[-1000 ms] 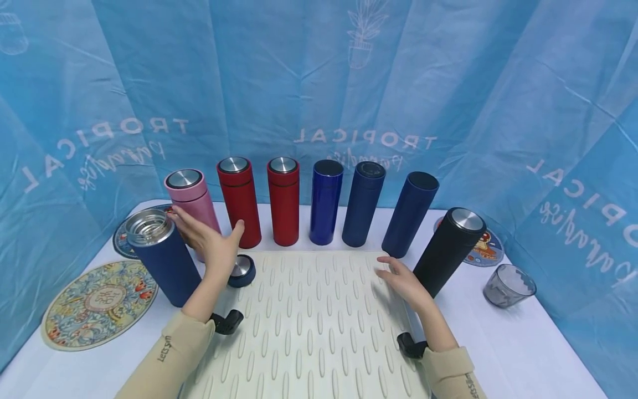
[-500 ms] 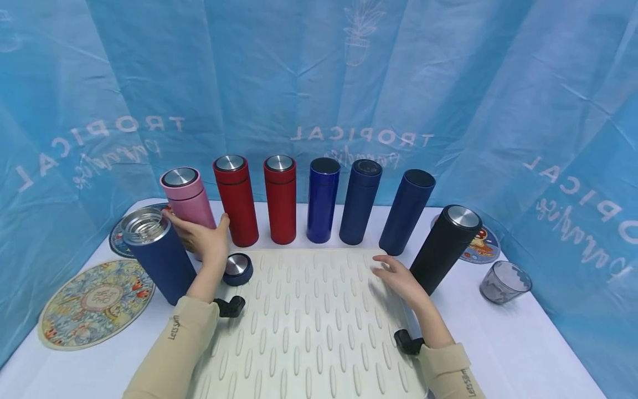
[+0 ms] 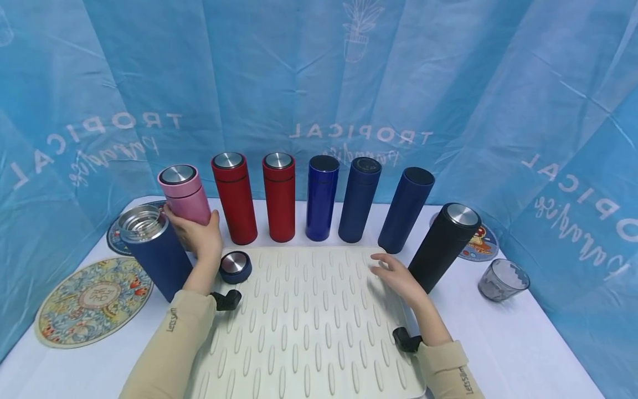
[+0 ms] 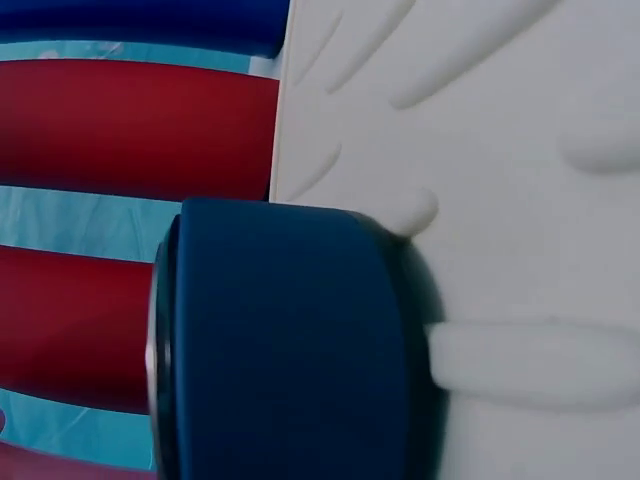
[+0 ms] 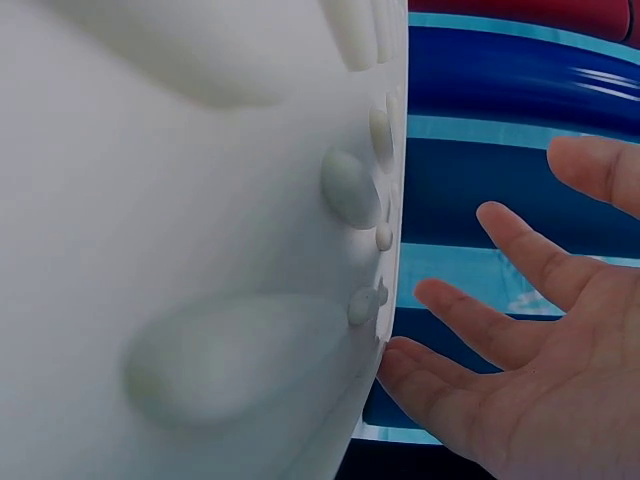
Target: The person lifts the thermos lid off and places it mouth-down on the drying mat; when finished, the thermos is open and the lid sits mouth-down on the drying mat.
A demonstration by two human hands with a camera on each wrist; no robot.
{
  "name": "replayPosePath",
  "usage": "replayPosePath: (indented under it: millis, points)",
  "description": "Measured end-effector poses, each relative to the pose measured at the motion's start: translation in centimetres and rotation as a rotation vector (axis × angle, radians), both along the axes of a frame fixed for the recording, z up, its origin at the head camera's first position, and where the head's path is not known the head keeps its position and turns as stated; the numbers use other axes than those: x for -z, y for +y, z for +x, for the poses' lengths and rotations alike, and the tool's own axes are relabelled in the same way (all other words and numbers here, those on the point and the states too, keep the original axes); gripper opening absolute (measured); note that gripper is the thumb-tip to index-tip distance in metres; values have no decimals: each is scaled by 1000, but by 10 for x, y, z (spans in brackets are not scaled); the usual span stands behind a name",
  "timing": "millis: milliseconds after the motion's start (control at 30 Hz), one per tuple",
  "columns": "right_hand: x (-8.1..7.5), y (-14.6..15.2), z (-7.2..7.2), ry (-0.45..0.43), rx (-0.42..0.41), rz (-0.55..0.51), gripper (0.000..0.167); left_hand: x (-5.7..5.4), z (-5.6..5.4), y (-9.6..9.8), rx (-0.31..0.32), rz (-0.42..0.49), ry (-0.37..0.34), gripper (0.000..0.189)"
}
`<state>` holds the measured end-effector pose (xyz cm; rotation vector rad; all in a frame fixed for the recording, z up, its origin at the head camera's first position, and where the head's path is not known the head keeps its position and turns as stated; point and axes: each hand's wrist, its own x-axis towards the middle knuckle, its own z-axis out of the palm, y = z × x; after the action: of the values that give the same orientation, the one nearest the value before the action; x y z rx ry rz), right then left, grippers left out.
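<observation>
My left hand (image 3: 200, 235) grips the lower half of a pink thermos bottle (image 3: 187, 195) with a steel-topped lid, thumb on its right side and fingers round its left. Just left of that hand stands a lidless navy thermos (image 3: 161, 257), its metal mouth bare. A navy lid (image 3: 235, 267) with a steel top lies on the cream ribbed mat (image 3: 299, 321), and fills much of the left wrist view. My right hand (image 3: 399, 276) holds nothing; its fingers are spread at the mat's right edge, beside a black thermos (image 3: 441, 249).
Two red thermoses, the left one (image 3: 235, 205) and the right one (image 3: 279, 205), stand along the back with a glossy blue one (image 3: 321, 205) and two navy ones. A glass cup (image 3: 503, 280) is at the right. A floral round mat (image 3: 94, 302) lies at the left.
My left hand has closed in around the pink thermos, its thumb coming nearer to the bottle. The right hand stays in place. The head view has shifted slightly.
</observation>
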<state>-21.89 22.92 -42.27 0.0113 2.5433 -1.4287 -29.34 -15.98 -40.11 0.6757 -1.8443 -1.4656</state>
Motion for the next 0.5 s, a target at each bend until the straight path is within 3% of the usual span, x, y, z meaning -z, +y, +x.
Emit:
replayPosePath:
  millis: [500]
  points:
    - [0,-1,-1,-5,10,-1,46,3,5,5,6,-29,70,88]
